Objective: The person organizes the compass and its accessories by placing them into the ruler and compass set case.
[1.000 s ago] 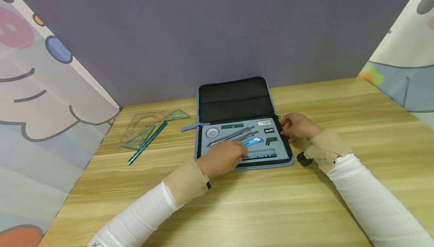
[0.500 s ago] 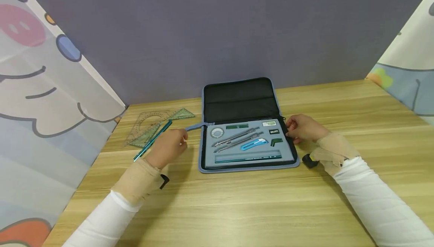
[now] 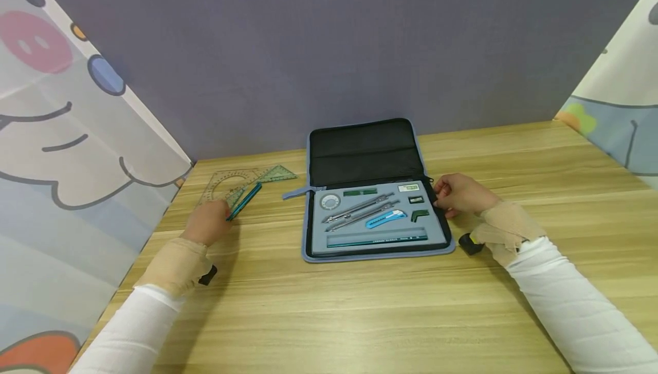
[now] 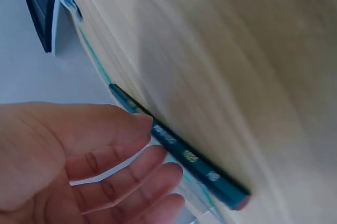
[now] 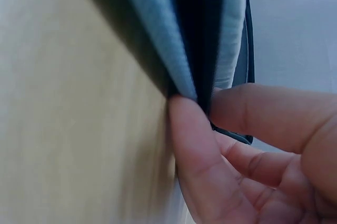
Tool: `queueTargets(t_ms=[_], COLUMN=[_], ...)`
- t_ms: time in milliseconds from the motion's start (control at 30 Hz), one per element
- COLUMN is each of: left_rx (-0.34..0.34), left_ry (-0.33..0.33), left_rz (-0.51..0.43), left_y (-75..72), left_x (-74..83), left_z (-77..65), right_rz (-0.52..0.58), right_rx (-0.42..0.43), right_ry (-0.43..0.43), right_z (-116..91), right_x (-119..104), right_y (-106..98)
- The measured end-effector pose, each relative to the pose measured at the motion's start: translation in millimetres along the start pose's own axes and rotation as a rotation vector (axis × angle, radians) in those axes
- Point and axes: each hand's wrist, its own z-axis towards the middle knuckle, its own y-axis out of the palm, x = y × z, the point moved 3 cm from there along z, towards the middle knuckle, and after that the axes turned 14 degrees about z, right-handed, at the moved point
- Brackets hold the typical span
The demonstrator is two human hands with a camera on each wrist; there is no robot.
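In the head view, my left hand [image 3: 208, 222] is at the left of the table, over the lower part of a dark green pencil [image 3: 245, 200]. The left wrist view has the thumb and index fingertip pinching this pencil [image 4: 189, 153], its blunt end sticking out past them. Clear rulers lie beneath and beyond it, among them a protractor piece [image 3: 212, 185] and a green-tinted set square [image 3: 279, 173]. My right hand [image 3: 460, 194] grips the right edge of an unfolded zip case [image 3: 360, 160]; up close, thumb and forefinger hold its fabric border [image 5: 181, 71].
The case's grey insert [image 3: 321, 222] holds two metal compasses [image 3: 360, 214], a blue cutter knife [image 3: 385, 218], an eraser [image 3: 409, 188], a sharpener [image 3: 416, 199], a round dial [image 3: 329, 201] and another pencil [image 3: 377, 241]. A blue strap [image 3: 296, 192] sticks out leftward. A grey wall rises behind.
My left hand has left the case insert and moved left to the pencil beside the rulers. The right hand keeps its grip on the case edge. The head view has shifted slightly.
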Motion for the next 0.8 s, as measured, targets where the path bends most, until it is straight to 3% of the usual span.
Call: queueTargets(t_ms=[300, 667, 800], left_rx=[0.018, 0.024, 0.036], left_ry=[0.021, 0.058, 0.065], left_rz=[0.045, -0.002, -0.009], left_y=[3.8, 8.4, 5.8], left_x=[0.8, -1.6, 4.0], left_z=[0.2, 3.2, 3.3], right_rz=[0.004, 0.024, 0.032], right_rx=[0.006, 0.016, 0.016], right_ry=[0.005, 0.002, 0.005], right_z=[-0.4, 0.5, 0.4], right_x=[0.2, -2.7, -1.2], right_y=[-0.1, 3.0, 2.4])
